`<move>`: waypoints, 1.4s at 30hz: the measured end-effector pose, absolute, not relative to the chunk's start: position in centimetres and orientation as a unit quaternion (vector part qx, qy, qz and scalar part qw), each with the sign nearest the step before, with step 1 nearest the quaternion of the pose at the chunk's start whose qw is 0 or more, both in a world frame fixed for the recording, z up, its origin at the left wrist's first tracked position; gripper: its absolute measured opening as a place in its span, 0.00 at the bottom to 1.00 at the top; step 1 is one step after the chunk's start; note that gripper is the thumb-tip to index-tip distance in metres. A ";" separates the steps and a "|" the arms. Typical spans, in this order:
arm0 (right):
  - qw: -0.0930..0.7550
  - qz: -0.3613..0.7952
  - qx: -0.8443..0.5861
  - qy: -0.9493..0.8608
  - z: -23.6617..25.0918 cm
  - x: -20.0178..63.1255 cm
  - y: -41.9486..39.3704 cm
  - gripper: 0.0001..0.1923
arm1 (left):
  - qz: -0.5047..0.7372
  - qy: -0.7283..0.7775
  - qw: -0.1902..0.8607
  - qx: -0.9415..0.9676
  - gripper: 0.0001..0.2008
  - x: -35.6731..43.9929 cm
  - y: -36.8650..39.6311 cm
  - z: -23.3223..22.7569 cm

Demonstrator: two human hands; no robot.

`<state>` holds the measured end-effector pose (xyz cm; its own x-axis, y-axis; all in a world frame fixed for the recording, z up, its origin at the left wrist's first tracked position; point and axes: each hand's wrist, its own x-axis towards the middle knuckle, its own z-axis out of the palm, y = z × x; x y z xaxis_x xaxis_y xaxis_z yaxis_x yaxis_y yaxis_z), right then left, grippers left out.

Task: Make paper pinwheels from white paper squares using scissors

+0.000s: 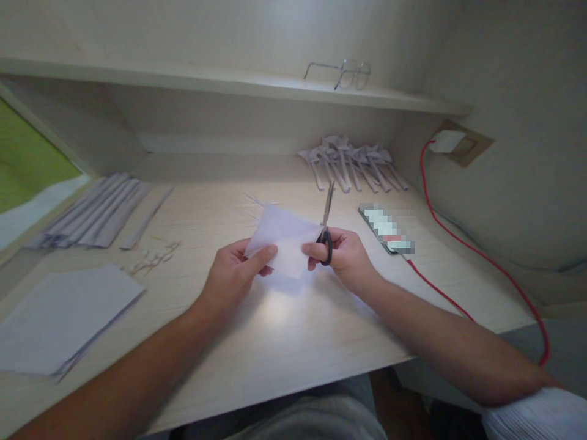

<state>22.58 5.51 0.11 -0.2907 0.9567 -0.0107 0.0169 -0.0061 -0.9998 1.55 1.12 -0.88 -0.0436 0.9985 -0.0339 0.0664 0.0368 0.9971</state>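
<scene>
A white sheet of paper (pixel 285 239) sits folded, creased diagonally; the left hand (pixel 233 275) pinches its edge; the right hand (pixel 345 255) grips black-handled scissors (pixel 326 225), blades closed, pointing up.

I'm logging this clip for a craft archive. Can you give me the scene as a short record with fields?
left hand: left hand pinches the folded white paper at its left edge
right hand: right hand grips black-handled scissors, blades shut and pointing away, touching the paper
surface: pale wooden desk
left side: stack of white sheets; folded paper strips
back: row of finished paper pieces
right side: phone on a red cable
shelf: eyeglasses
</scene>
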 end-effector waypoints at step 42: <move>0.162 0.604 -0.421 -0.657 -0.6 22.9 4.9 0.21 | 0.654 0.498 0.402 0.404 0.11 -0.7 1.9 0.1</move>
